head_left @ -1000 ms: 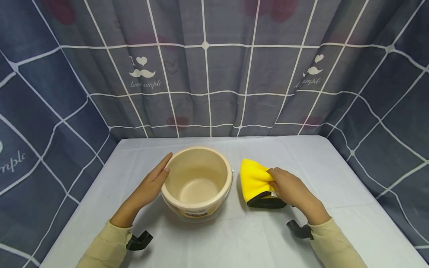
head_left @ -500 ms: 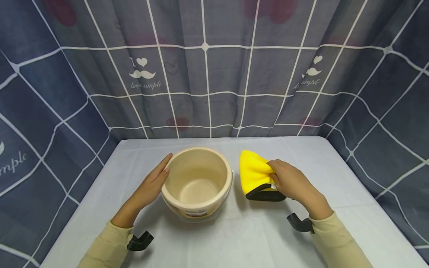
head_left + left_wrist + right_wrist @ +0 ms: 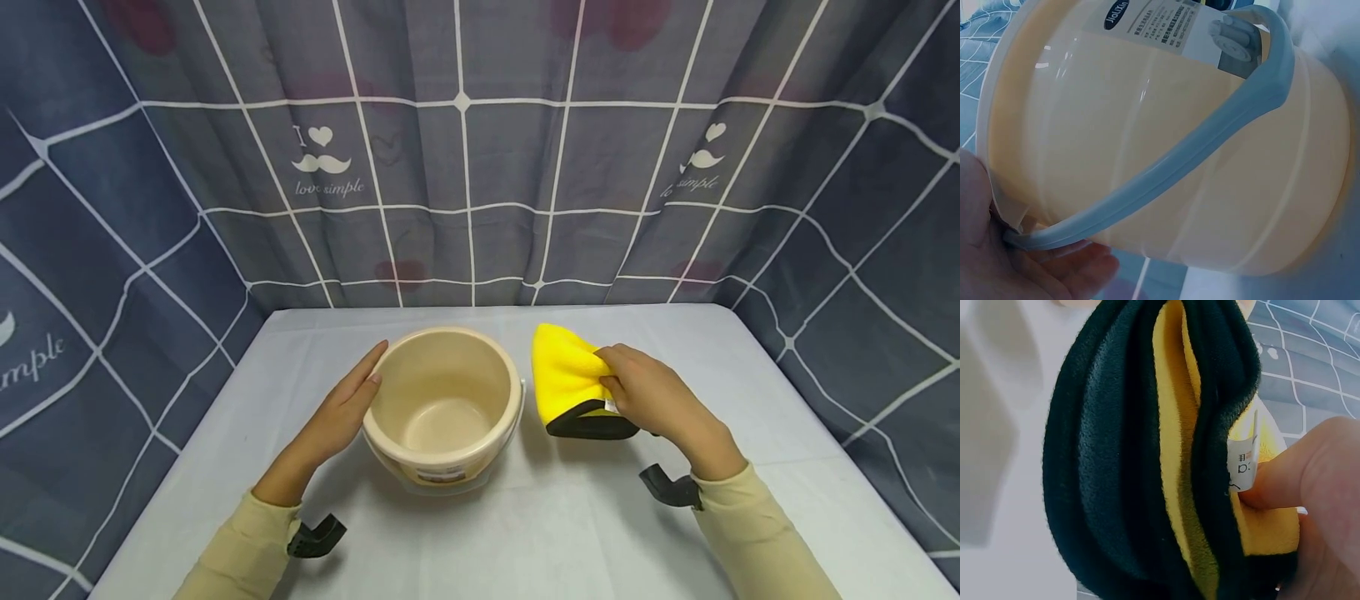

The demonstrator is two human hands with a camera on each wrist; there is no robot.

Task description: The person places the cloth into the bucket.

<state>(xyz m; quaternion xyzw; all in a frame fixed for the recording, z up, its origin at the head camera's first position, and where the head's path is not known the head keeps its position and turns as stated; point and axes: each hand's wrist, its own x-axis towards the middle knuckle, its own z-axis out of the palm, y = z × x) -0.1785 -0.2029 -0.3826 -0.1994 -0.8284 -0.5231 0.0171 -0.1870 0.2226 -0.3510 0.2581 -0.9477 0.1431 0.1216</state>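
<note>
Nearest, pale yellow sleeves (image 3: 240, 546) reach in from both lower corners, w/ black wrist mounts (image 3: 317, 537) at the cuffs. L hand (image 3: 333, 421) is flat-ish, fingers straight along outer L side of the beige bucket (image 3: 444, 400), thumb at the rim; touching, not wrapped round it. Bucket's upright L of ctr on the white tabletop (image 3: 540, 533), same spot as 1 s ago, & L hand hasn't shifted either. L wrist view: pale handle (image 3: 1166, 181) hangs down across the side, printed label (image 3: 1154, 25) partly behind it. R hand (image 3: 656, 400) pinches the yellow cloth (image 3: 566, 375) btwn thumb & fingers, black-edged folds facing the person, small white tag (image 3: 1242, 464) by the thumb. Cloth's just R of bucket, apart from it; vs earlier, it & R hand are farther fwd, a bit closer to the bucket. Can't tell if its underside clears the tabletop. Far back, gray-blue curtain (image 3: 510, 158) w/ white grid, hearts, mustache prints.
</note>
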